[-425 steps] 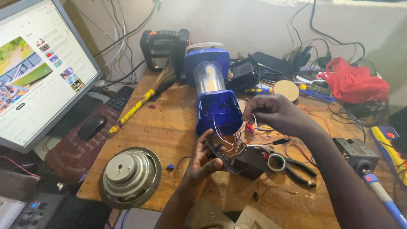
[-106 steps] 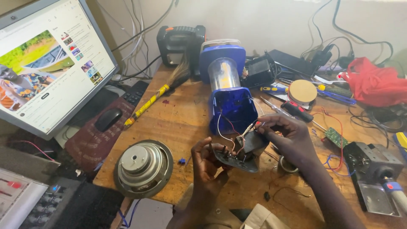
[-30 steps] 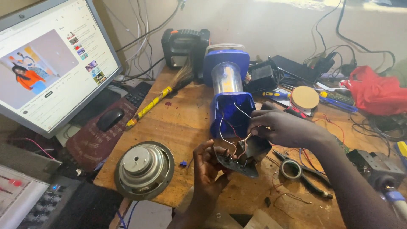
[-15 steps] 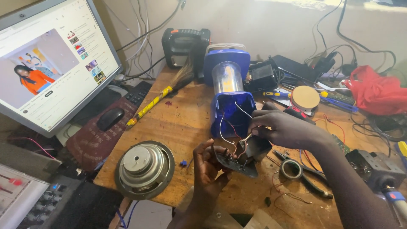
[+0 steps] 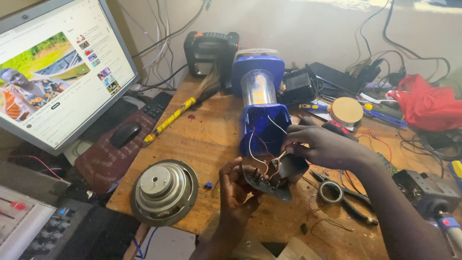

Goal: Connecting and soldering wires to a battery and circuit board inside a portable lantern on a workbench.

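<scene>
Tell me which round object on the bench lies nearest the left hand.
The grey loudspeaker, lying on the bench edge just left of the left hand. The tape ring and tan disc sit on the right hand's side.

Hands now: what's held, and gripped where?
Left hand holds the dark wired base plate by its left edge. Right hand pinches the small dark block at its top. Both trail wires to the blue lantern.

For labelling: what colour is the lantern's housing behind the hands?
Blue, with a clear middle tube; the lantern shows best in the head view.
</scene>
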